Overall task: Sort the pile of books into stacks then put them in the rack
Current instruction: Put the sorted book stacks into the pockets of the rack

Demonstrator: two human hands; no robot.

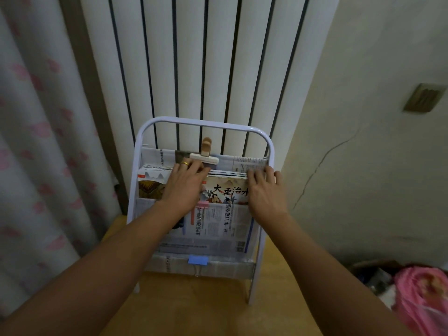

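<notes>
A white metal rack (269, 144) stands on the floor before the radiator, its pockets lined with newspaper. A stack of thin picture books (226, 189) stands upright in the upper pocket, the front cover showing large Chinese characters. My left hand (185, 181), wearing a gold ring, lies over the books' left part with its fingers curled on their top edges. My right hand (263, 187) grips the books' top right corner. A second illustrated book (150, 187) shows at the pocket's left.
A beige clip (206, 154) pinches the newspaper at the top, a pink clip (203, 204) at the middle, a blue clip (198, 260) at the bottom. A curtain (43, 141) hangs left, a white radiator (206, 57) behind, a pink bag (424, 294) lies at lower right.
</notes>
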